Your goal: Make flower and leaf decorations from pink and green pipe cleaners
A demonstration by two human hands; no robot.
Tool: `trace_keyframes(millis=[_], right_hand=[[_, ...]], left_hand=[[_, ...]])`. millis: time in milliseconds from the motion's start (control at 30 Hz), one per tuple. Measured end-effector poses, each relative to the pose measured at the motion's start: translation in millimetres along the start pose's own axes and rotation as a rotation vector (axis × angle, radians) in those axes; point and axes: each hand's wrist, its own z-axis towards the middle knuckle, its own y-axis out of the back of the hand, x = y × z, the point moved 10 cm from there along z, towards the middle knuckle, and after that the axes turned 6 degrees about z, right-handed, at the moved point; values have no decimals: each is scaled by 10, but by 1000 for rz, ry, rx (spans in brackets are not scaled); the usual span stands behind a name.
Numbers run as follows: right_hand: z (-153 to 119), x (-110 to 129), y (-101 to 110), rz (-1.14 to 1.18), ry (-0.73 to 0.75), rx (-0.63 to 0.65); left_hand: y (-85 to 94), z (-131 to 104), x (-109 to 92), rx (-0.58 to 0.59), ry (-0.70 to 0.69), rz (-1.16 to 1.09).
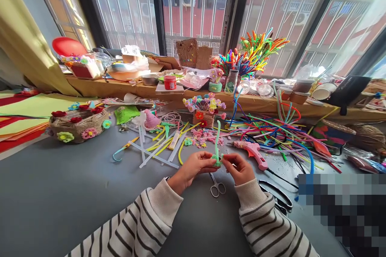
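Right now, in the head view, your left hand [195, 167] pinches a small green piece [216, 160] between thumb and fingers. That piece sits in front of you, above the grey table [99, 192], between your two hands, with a pale green strip [217, 136] standing upright out of it. Your right hand [239, 168] has thumb and fingers drawn together at the piece's right edge; you cannot tell from here whether they grip it or only touch it.

Just below your hands lies a pair of scissors [214, 182], its handle rings toward you. To the right of your right hand, near it, rests a pink glue gun [252, 151], and beyond that spreads a tangled heap of coloured pipe cleaners [259, 128]. Left of your left hand lie translucent sticks [159, 161], crossing one another, with yellow strips [181, 153] among them. Straight ahead of you, beyond the green piece, a small basket [208, 120] holds many coloured flowers [206, 103]. Well off to your left stands a larger woven basket [75, 128] with flowers fixed round it. Behind everything, a red jar [170, 82] stands by the window.
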Motion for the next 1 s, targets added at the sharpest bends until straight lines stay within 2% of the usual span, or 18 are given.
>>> trace_keyframes(millis=[200,400,467,633,1000], right_hand=[[-30,51,20,-196,112,-16],[-133,410,-148,-468,440,70],[-167,486,-177,-530,503,64],[-182,531,-113,-535,508,-17],[-259,575,-287,-770,713,163]], left_hand=[[7,5,-9,-12,-18,1],[12,14,-2,-13,-31,-8],[-13,12,9,10,-20,-22],[-50,-2,20,44,0,-41],[-58,-21,44,40,31,-90]])
